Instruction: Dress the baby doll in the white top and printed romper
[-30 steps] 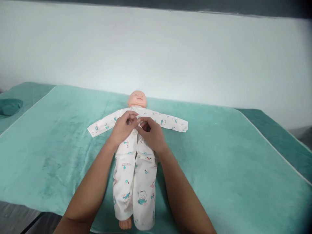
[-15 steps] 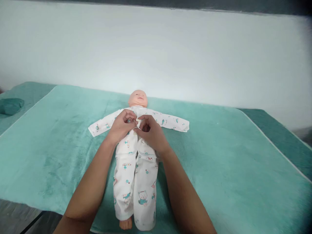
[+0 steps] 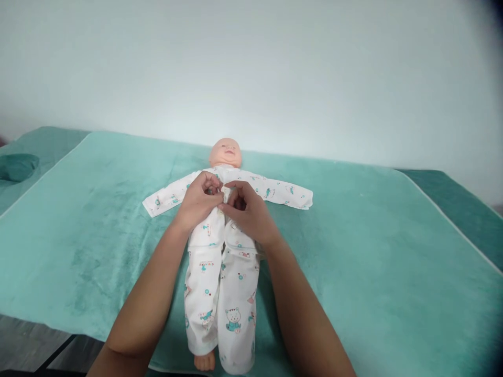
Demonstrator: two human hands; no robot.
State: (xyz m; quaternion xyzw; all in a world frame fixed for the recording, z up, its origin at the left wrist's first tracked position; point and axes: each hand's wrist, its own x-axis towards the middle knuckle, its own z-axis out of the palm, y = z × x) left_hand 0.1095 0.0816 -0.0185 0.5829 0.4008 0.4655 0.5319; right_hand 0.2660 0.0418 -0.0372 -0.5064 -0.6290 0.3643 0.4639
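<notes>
A baby doll point(image 3: 226, 153) lies on its back, head away from me, dressed in a white printed shirt point(image 3: 288, 193) and matching trousers point(image 3: 236, 298). Its sleeves spread out to both sides, and one foot shows below a trouser leg. Over the doll's chest, my left hand point(image 3: 202, 199) is closed, thumb and fingers pinching the shirt's front edge. Facing it, my right hand point(image 3: 247, 209) pinches the other front edge, its fingertips close to the left ones. The shirt's front parts below my hands. Any fastener between the fingertips is too small to make out.
A light green plush cover point(image 3: 373, 251) lies under the doll, over a darker green one point(image 3: 451, 204) that shows at both sides. At the far left the darker cover has a hollow point(image 3: 18, 167). A pale wall point(image 3: 251, 73) rises behind the table.
The view has tilted slightly down and shifted. Both hands stay at the shirt's front, and a bit more of the white fabric shows between their fingertips.
</notes>
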